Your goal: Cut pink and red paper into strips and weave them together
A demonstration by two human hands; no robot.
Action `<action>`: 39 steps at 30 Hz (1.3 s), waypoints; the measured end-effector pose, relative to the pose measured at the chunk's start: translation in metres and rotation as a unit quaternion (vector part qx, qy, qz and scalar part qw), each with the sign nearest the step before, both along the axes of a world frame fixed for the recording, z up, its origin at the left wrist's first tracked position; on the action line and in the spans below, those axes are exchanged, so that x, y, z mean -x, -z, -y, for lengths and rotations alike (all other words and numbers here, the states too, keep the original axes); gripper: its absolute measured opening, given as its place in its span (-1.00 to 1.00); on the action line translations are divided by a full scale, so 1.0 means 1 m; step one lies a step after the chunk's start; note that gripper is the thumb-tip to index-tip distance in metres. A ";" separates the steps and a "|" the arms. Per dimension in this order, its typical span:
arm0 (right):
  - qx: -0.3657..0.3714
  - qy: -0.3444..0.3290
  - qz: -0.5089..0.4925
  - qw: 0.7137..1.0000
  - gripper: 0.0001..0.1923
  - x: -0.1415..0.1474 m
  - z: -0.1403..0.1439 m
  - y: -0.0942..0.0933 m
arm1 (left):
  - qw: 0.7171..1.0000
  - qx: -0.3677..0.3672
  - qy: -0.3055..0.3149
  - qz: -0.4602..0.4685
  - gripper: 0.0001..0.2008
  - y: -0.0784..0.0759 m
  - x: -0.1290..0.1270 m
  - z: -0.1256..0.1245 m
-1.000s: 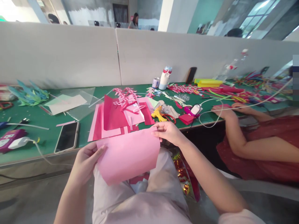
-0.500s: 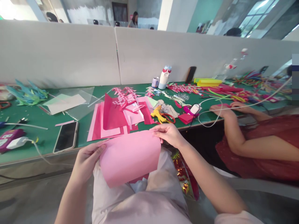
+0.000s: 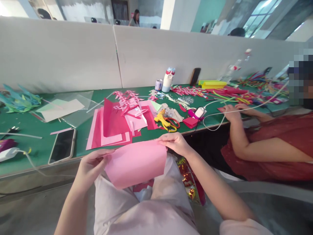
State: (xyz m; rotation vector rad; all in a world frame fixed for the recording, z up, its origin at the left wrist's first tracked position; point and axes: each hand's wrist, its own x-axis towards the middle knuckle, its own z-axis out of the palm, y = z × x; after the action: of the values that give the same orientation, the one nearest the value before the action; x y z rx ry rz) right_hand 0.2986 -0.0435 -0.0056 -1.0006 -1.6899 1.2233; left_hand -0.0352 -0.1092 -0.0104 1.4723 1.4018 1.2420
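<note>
A sheet of pink paper (image 3: 138,163) hangs curved above my lap, held by its two upper corners. My left hand (image 3: 91,166) pinches the left corner between thumb and fingers. At the other end, my right hand (image 3: 174,142) is closed on the right corner. Just beyond the sheet, a stack of pink and red paper (image 3: 113,122) lies at the table's front edge, with narrow pink strips and folded pieces on top. A yellow glue gun (image 3: 162,120) and orange-handled scissors (image 3: 174,123) lie to the right of the stack.
On the green table (image 3: 84,137) lie a phone (image 3: 63,146), a white extension plug (image 3: 8,154) and clear plastic sheets. A bottle (image 3: 168,80) and a can (image 3: 158,85) stand near the partition (image 3: 73,55). At right sits a co-worker in a red top (image 3: 271,153); a white cable loops nearby.
The pink sheet's lower edge has risen slightly, and it bows more between my hands. My view has shifted a little to the right. Both hands keep their hold.
</note>
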 end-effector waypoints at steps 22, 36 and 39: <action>-0.036 -0.258 0.157 0.952 -0.64 0.040 0.002 -0.053 | 0.885 -0.318 0.191 -0.282 -0.47 -0.020 -0.034 0.011; -0.065 -0.229 0.203 0.950 -0.73 0.044 0.010 -0.057 | 0.906 -0.315 0.137 -0.246 -0.55 -0.022 -0.047 0.014; -0.113 -0.186 0.236 0.947 -0.78 0.047 0.016 -0.059 | 0.944 -0.236 0.069 -0.220 -0.58 -0.017 -0.052 0.016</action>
State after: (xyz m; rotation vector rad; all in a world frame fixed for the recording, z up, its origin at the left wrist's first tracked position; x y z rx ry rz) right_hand 0.2518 -0.0593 0.0536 -0.9027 -2.4228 1.0299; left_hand 0.0170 -0.1248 0.0071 2.2514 1.2905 1.2616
